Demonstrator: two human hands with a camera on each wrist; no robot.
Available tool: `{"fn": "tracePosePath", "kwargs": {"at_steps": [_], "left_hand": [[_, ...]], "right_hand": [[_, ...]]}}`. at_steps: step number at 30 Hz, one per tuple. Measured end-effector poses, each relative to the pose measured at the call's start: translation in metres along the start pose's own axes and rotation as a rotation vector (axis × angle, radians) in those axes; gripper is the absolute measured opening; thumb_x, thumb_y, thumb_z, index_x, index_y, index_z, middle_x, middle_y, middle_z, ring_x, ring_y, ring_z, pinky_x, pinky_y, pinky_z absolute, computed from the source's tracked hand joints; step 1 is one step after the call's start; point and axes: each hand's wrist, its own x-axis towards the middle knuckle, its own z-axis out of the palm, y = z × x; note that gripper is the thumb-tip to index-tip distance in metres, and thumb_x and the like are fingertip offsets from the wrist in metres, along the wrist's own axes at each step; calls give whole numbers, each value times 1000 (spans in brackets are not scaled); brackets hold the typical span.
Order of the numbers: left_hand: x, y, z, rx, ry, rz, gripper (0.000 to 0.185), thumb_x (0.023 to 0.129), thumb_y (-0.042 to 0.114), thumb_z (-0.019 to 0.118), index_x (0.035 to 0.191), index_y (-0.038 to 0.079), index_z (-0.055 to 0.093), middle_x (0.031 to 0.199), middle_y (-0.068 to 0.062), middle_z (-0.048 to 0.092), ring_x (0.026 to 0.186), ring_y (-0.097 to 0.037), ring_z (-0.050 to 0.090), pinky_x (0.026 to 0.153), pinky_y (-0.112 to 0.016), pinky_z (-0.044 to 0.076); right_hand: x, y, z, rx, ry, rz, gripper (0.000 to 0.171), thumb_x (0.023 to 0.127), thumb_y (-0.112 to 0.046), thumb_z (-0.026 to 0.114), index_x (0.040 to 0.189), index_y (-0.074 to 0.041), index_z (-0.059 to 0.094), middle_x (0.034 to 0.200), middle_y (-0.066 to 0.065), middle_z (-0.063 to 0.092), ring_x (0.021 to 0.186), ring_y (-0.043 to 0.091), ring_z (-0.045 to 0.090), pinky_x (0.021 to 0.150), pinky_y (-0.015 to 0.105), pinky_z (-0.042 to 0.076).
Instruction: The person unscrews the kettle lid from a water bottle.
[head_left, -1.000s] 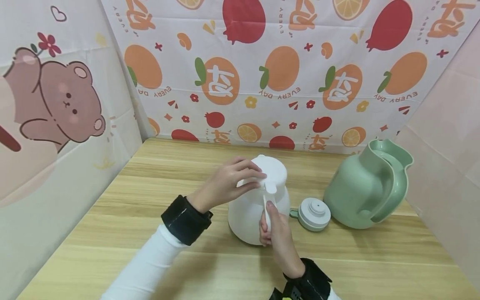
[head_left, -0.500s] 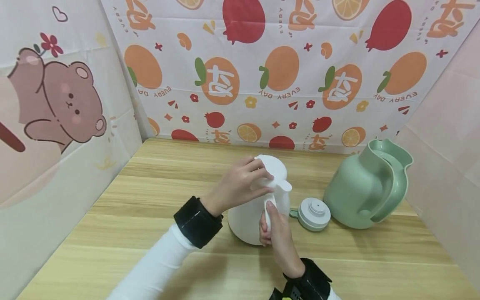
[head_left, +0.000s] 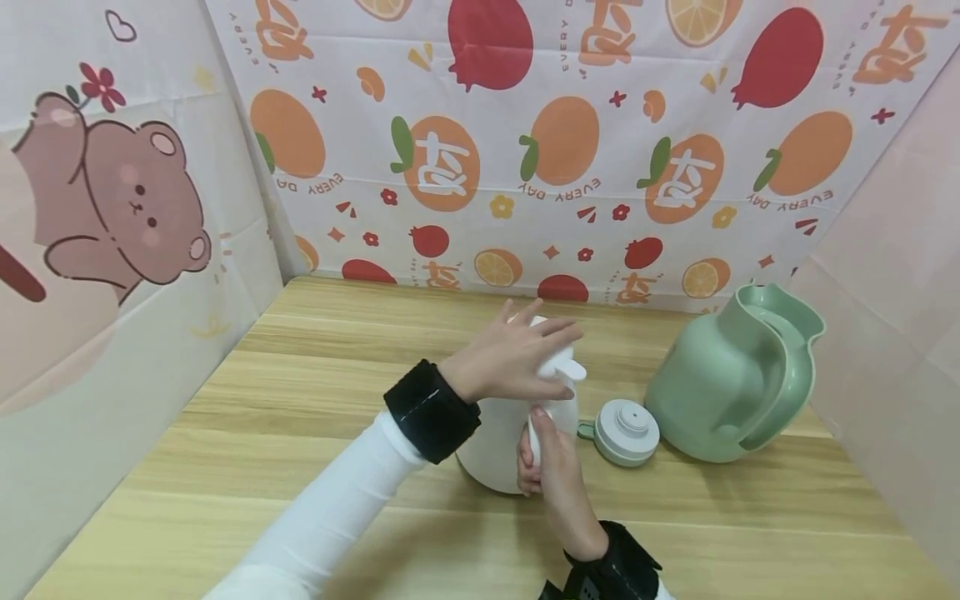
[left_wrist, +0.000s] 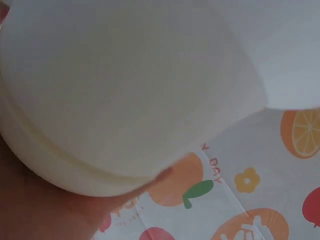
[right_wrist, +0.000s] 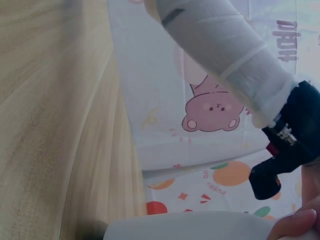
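2 hands (head_left: 517, 358) on white jug (head_left: 498, 446), green jug (head_left: 712, 383) beside

The left hand (head_left: 512, 360) has shifted across the lid (head_left: 558, 364) of the white jug (head_left: 498, 442) toward the right, its fingers opening from a curled grasp to lie nearly straight over the top. The lid's tab has turned from facing the person to pointing right.
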Motion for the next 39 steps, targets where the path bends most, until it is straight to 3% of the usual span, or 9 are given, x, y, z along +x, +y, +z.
{"fn": "tracePosePath", "kwargs": {"at_steps": [4,10,16,24,30,39], "left_hand": [[5,8,0,12,-16,-77,69,81,58,56,138,23,40,143,0,35,131,-36,25,101,-57,18],[10,14,4,60,47,-138,55,82,52,57,128,23,51,131,-1,48,115,-28,43,89,-47,38],[11,13,4,72,89,-151,50,80,47,61,125,24,56,128,-1,52,111,-26,47,86,-45,40],[10,12,-3,49,238,-119,47,79,42,62,121,22,59,124,-1,54,105,-24,50,81,-41,43],[5,4,-5,-161,426,-123,45,80,36,66,120,18,59,123,-3,54,110,-23,48,82,-40,42],[-16,-14,-4,-763,720,-106,40,84,21,63,121,7,57,118,-9,56,94,-21,52,73,-34,46]], "right_hand": [[0,1,-1,3,8,1,55,97,-44,39,58,-6,33,48,-1,28,40,11,26,42,24,26],[3,1,-1,7,27,15,55,96,-45,40,57,-7,35,47,-1,29,39,10,27,42,25,26],[3,2,-1,3,39,17,55,95,-46,40,56,-8,36,48,-1,30,39,10,28,42,25,27],[1,1,0,-1,32,27,55,96,-44,40,56,-7,35,49,-1,30,40,10,28,41,23,27],[1,1,0,5,35,22,54,97,-42,39,56,-7,35,47,-1,31,39,10,28,40,23,28],[0,2,0,19,16,15,53,96,-45,40,58,-7,36,49,-1,31,41,10,28,42,23,28]]}}
